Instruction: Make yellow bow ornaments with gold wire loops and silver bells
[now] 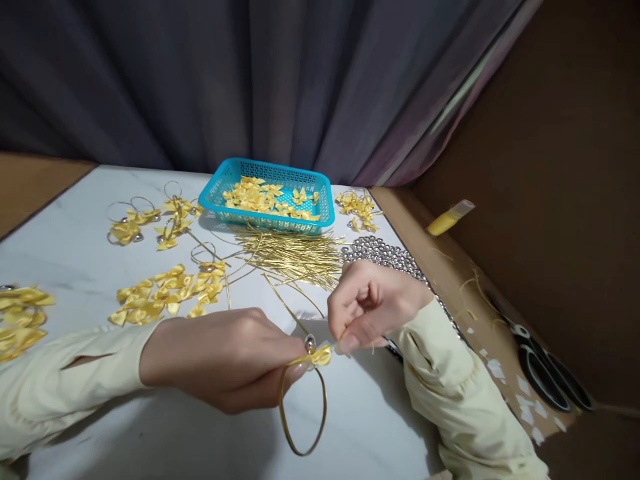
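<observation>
Yellow bow (321, 355) sits between the hands — left hand (227, 360) pinches its left side, gold loop (324, 413) hanging below. Right hand (377, 303): fingertips pressed together at bow's right end, can't tell on what. Work lightly — silver bead (310, 343) centred.

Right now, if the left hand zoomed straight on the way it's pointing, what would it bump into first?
Carrying the yellow ribbon bow along, the left hand would probably meet the fingers of the right hand first; one view leaves depth unclear.
</observation>
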A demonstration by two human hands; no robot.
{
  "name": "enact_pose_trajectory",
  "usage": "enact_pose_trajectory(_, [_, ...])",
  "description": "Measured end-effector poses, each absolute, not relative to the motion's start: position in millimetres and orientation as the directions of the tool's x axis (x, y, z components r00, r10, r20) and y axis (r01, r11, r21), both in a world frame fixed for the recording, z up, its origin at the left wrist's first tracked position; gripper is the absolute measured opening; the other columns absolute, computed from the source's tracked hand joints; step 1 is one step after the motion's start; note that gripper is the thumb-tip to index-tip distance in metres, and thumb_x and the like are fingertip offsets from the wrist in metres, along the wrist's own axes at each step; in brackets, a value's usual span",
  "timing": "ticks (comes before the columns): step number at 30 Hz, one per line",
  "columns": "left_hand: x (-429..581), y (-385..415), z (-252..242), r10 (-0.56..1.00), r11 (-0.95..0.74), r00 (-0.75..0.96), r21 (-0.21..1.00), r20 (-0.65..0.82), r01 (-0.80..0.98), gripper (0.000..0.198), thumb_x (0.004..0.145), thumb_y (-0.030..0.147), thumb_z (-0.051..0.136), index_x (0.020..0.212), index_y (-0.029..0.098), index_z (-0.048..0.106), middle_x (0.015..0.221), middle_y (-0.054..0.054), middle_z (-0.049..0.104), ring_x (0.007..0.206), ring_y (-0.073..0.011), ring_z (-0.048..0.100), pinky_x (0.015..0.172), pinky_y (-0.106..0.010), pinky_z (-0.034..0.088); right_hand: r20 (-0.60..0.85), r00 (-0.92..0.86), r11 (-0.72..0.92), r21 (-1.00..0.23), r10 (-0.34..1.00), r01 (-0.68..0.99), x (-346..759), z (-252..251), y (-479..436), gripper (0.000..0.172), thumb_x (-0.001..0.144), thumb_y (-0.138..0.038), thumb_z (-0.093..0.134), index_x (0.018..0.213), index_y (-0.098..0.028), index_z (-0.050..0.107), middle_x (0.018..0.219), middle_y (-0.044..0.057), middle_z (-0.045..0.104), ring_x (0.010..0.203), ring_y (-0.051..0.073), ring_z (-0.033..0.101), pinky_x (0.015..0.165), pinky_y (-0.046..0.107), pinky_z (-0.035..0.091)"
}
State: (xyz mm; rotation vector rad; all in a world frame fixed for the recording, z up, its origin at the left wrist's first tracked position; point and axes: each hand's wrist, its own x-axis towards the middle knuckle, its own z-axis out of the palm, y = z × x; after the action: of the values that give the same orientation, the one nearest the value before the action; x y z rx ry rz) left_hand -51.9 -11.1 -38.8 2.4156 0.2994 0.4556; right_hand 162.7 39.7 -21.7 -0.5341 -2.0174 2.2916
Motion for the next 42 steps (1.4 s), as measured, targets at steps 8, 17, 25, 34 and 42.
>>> enact_pose_trajectory(8, [-52.4, -11.3, -38.1, 0.330, -0.756, 0.908, 0.648, 0.256, 0.092, 0.024, 0.089, 0.013, 0.032, 0.066, 0.021, 0.030, 0.052, 0.005, 0.035, 0.044, -0.0108, 0.030, 0.045, -0.026, 0.025, -0.224, -0.931, -0.279, -0.950, 0.288, 0.142, 162.9, -22.0, 38.1, 0.024, 0.064, -0.023, 0.077, 0.070, -0.005, 0.061, 0.043, -0.005, 0.050, 0.032, 0.001, 0.039, 0.030, 0.014, 0.021])
enact_pose_trajectory(17, [-52.2, -11.1, -36.6, 0.335, -0.765, 0.900, 0.637, 0.277, 0.089, 0.024, 0.090, 0.014, 0.030, 0.067, 0.020, 0.031, 0.052, 0.004, 0.037, 0.042, -0.0103, 0.030, 0.044, -0.025, 0.025, -0.231, -0.926, -0.302, -0.943, 0.298, 0.138, 161.9, -25.4, 38.1, 0.020, 0.066, -0.022, 0.072, 0.069, -0.007, 0.060, 0.044, -0.005, 0.050, 0.032, 0.002, 0.039, 0.028, 0.015, 0.018])
enact_pose_trajectory(25, [-52.5, -10.8, -36.6, 0.418, -0.777, 0.888, 0.583, 0.193, 0.239, 0.027, 0.093, 0.020, 0.025, 0.069, 0.019, 0.037, 0.054, 0.004, 0.042, 0.045, -0.0105, 0.034, 0.047, -0.022, 0.030, -0.243, -0.909, -0.345, -0.931, 0.339, 0.120, 162.7, -22.9, 36.9, 0.011, 0.066, -0.012, 0.070, 0.069, -0.006, 0.061, 0.045, -0.005, 0.053, 0.032, 0.001, 0.040, 0.028, 0.014, 0.017])
enact_pose_trajectory(34, [-51.8, -10.4, -36.1, 0.469, -0.757, 0.859, 0.594, 0.205, 0.271, 0.030, 0.092, 0.020, 0.026, 0.066, 0.018, 0.039, 0.054, 0.003, 0.047, 0.045, -0.0087, 0.041, 0.048, -0.019, 0.033, -0.271, -0.887, -0.368, -0.921, 0.375, 0.126, 162.5, -17.9, 37.2, 0.010, 0.065, -0.011, 0.071, 0.068, -0.005, 0.063, 0.043, -0.004, 0.055, 0.032, 0.002, 0.043, 0.028, 0.011, 0.019])
enact_pose_trajectory(42, [-51.7, -10.5, -41.5, 0.494, -0.739, 0.832, 0.625, 0.251, 0.250, 0.032, 0.092, 0.017, 0.028, 0.066, 0.017, 0.047, 0.053, 0.004, 0.050, 0.042, -0.0072, 0.045, 0.047, -0.017, 0.037, -0.294, -0.880, -0.336, -0.927, 0.373, 0.168, 163.9, -16.5, 40.3, 0.008, 0.069, -0.012, 0.067, 0.067, -0.007, 0.061, 0.039, -0.005, 0.051, 0.029, 0.001, 0.034, 0.028, 0.013, 0.015])
